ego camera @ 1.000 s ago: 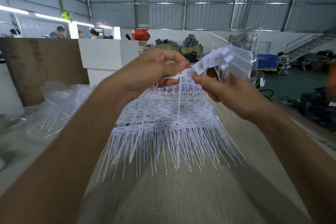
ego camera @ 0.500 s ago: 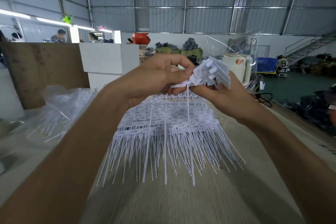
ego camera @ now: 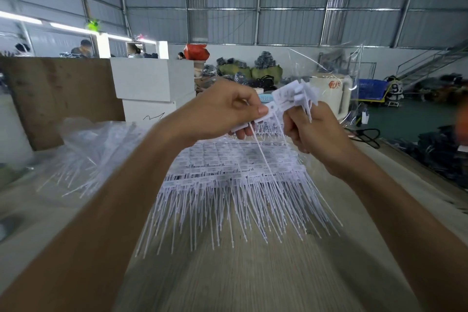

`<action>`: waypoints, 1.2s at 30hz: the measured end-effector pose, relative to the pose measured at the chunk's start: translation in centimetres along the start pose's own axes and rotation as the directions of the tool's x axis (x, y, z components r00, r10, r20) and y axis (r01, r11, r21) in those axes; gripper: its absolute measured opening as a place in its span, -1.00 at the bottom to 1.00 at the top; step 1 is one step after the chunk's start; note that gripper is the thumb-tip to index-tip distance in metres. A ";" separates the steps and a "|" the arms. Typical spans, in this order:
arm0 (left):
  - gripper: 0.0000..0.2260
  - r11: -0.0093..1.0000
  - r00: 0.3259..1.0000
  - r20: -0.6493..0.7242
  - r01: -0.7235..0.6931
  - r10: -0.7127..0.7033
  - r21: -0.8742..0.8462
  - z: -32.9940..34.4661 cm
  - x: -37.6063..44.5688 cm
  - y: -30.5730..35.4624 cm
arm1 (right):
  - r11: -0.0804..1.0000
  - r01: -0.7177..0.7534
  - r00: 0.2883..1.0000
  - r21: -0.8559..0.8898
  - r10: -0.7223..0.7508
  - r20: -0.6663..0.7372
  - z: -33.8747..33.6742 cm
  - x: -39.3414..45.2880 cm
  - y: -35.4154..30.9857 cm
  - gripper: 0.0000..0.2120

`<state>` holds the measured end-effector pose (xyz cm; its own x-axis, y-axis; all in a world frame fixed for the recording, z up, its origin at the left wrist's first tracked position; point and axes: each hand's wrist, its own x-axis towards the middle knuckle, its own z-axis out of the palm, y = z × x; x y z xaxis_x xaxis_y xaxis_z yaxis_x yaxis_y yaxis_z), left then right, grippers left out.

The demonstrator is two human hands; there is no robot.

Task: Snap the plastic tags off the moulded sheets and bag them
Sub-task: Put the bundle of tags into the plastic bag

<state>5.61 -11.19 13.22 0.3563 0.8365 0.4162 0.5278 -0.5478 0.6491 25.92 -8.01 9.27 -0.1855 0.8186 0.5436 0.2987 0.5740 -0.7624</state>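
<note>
1. Tags [ego camera: 295, 95] bunched in right hand [ego camera: 316, 134], fingers curled tight.
2. Left hand [ego camera: 228, 111] pinching sheet [ego camera: 228, 175] above table [ego camera: 253, 273].
3. Could spill tags if grip loosens.
4. Might snap tails through crooked twisting.

White moulded sheets [ego camera: 228, 167] of tags lie stacked flat below the two grips, label rows across the top, thin tails fanning toward the viewer. One loose tag [ego camera: 263, 119] is pinched in the left grip [ego camera: 228, 111], its tail slanting down-right. A fanned bunch of snapped-off tags [ego camera: 296, 95] stands up from the right grip [ego camera: 311, 129].
</note>
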 end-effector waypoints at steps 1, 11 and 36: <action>-0.86 1.000 1.000 0.007 -0.009 0.009 -0.001 -0.1 -0.1 0.0 | 0.999 -0.031 0.999 0.008 0.031 0.009 0.0 0.1 0.1 -0.49; -0.84 0.994 0.997 0.082 -0.003 -0.006 0.108 -0.5 -0.2 0.2 | 0.850 -0.316 0.931 0.422 0.364 -0.037 -3.9 1.0 4.1 -0.61; -0.97 1.000 0.997 -0.079 -0.004 0.006 0.027 -0.1 0.2 -0.6 | 0.943 -0.161 0.970 0.291 0.098 0.222 0.5 -0.2 0.8 -0.68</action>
<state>5.28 -10.64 12.98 0.2972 0.8315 0.4693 0.5467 -0.5512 0.6303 25.70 -7.73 8.36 -0.3585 0.8549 0.3750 0.0397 0.4153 -0.9088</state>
